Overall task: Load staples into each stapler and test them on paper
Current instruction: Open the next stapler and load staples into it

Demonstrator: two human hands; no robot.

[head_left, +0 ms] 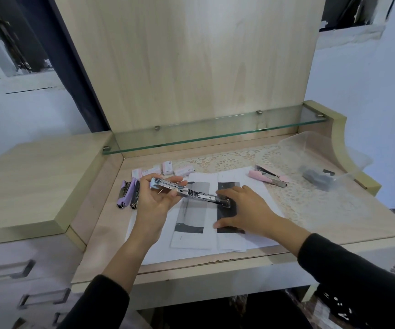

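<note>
Home room: wooden desk (pixel 37 181), glass shelf (pixel 215 136), lace mat (pixel 310 193), drawers (pixel 25 269), dark curtain (pixel 73 67).

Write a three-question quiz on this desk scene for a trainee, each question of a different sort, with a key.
1. True or false: the left hand holds the metal stapler, which is swung open.
2. Where do the purple staplers lie? A) left of the papers B) right of the papers C) in the right hand
3. Short answer: which hand lies flat on the papers?

Key: 1 true; 2 A; 3 the right hand.
</note>
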